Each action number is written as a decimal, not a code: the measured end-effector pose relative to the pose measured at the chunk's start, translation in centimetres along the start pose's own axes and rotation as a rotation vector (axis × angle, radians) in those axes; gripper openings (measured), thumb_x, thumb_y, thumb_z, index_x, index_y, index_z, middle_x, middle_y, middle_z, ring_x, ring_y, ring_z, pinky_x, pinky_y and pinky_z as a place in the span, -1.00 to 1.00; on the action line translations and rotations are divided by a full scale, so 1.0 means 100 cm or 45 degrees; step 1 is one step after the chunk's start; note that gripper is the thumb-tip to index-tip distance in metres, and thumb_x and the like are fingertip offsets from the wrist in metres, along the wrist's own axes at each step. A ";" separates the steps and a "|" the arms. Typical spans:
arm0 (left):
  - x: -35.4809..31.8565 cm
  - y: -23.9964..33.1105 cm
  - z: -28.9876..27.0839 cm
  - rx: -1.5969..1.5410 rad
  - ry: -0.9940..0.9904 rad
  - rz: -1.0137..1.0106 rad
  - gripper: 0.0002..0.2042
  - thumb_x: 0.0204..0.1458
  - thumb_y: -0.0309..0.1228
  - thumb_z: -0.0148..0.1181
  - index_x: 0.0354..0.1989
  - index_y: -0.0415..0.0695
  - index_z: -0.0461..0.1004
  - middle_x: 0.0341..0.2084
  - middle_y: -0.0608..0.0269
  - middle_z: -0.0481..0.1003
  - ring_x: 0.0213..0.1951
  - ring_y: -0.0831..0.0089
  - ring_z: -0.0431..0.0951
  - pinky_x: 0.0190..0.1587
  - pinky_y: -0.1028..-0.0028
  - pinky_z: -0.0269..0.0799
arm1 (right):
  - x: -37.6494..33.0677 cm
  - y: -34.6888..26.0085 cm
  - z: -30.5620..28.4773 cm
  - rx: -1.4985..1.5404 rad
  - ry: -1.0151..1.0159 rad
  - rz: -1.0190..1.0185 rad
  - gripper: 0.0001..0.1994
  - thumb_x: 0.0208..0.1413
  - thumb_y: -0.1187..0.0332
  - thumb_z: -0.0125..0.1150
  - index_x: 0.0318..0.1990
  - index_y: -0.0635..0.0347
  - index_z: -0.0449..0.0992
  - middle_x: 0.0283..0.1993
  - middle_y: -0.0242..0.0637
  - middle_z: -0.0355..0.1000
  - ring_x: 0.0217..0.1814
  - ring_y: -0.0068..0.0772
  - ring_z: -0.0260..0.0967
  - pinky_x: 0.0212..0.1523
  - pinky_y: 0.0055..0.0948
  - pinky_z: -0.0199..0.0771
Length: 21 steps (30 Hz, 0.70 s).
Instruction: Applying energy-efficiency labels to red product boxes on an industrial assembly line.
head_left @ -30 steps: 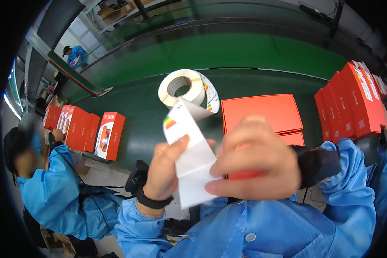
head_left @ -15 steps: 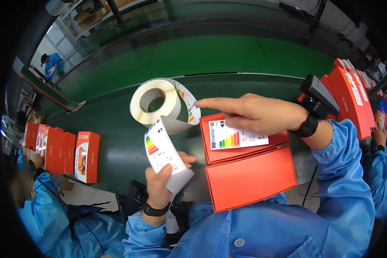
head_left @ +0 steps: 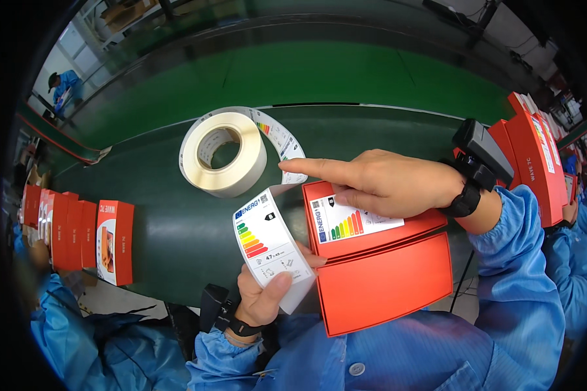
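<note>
My left hand (head_left: 265, 296) grips the loose end of a white label strip (head_left: 269, 246) with a coloured bar chart printed on it. The strip runs back to a big roll of labels (head_left: 223, 153) lying on the dark green bench. My right hand (head_left: 378, 181) lies flat over a red box (head_left: 346, 238), its index finger stretched out to the left beyond the box's corner. A label with coloured bars (head_left: 352, 223) is stuck on that box's lid under my palm. A second red box (head_left: 386, 281) lies just below it, nearer to me.
Red boxes stand in a row at the left (head_left: 78, 238) and more at the right (head_left: 535, 156). A green conveyor belt (head_left: 293, 78) runs behind the bench. A person in blue sits at my left (head_left: 78, 339), another stands far off (head_left: 62, 85).
My right hand has slid its index finger leftward along the label on the box. My left hand still holds the strip, now a little lower and nearer the box.
</note>
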State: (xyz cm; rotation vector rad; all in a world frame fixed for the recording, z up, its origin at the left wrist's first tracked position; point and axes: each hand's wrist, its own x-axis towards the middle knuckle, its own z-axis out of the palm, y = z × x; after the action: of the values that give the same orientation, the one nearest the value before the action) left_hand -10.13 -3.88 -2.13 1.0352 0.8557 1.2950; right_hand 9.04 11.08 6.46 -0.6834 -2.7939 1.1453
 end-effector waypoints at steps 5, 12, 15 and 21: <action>0.001 -0.001 -0.001 0.022 -0.007 -0.013 -0.50 0.01 -0.19 0.04 -0.13 -0.51 0.31 -0.22 -0.16 0.45 -0.27 0.27 0.53 -0.21 0.42 0.46 | 0.000 0.000 0.001 -0.022 0.001 0.058 -0.37 0.11 0.43 -0.08 0.32 -0.15 -0.13 -0.53 -0.03 0.39 -0.52 -0.07 0.37 -0.47 -0.20 0.31; 0.001 -0.002 -0.002 0.040 -0.007 -0.005 -0.50 0.01 -0.19 0.05 -0.13 -0.50 0.31 -0.26 -0.16 0.46 -0.28 0.27 0.53 -0.19 0.41 0.45 | 0.001 0.001 0.003 -0.048 0.009 0.063 -0.37 0.10 0.43 -0.08 0.32 -0.14 -0.13 -0.52 -0.04 0.39 -0.53 -0.07 0.37 -0.47 -0.19 0.31; 0.001 -0.003 -0.001 0.024 0.008 -0.014 -0.51 0.01 -0.19 0.05 -0.13 -0.49 0.31 -0.25 -0.16 0.46 -0.28 0.27 0.53 -0.19 0.42 0.45 | 0.001 0.002 0.003 -0.046 0.009 0.058 -0.37 0.10 0.44 -0.08 0.32 -0.13 -0.14 -0.52 -0.04 0.40 -0.53 -0.07 0.37 -0.47 -0.19 0.32; 0.000 -0.002 0.000 0.068 -0.006 0.017 -0.52 0.01 -0.22 0.05 -0.10 -0.48 0.29 -0.26 -0.15 0.46 -0.27 0.28 0.53 -0.19 0.43 0.45 | 0.000 0.002 0.003 -0.066 0.023 0.033 -0.36 0.08 0.45 -0.09 0.32 -0.13 -0.13 -0.50 -0.04 0.40 -0.53 -0.05 0.37 -0.46 -0.16 0.32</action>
State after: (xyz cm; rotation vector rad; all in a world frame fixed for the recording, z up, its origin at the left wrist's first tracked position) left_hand -10.07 -3.88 -2.35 1.0873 0.8848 1.2863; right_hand 9.06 11.00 6.16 -0.7321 -2.8171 1.0685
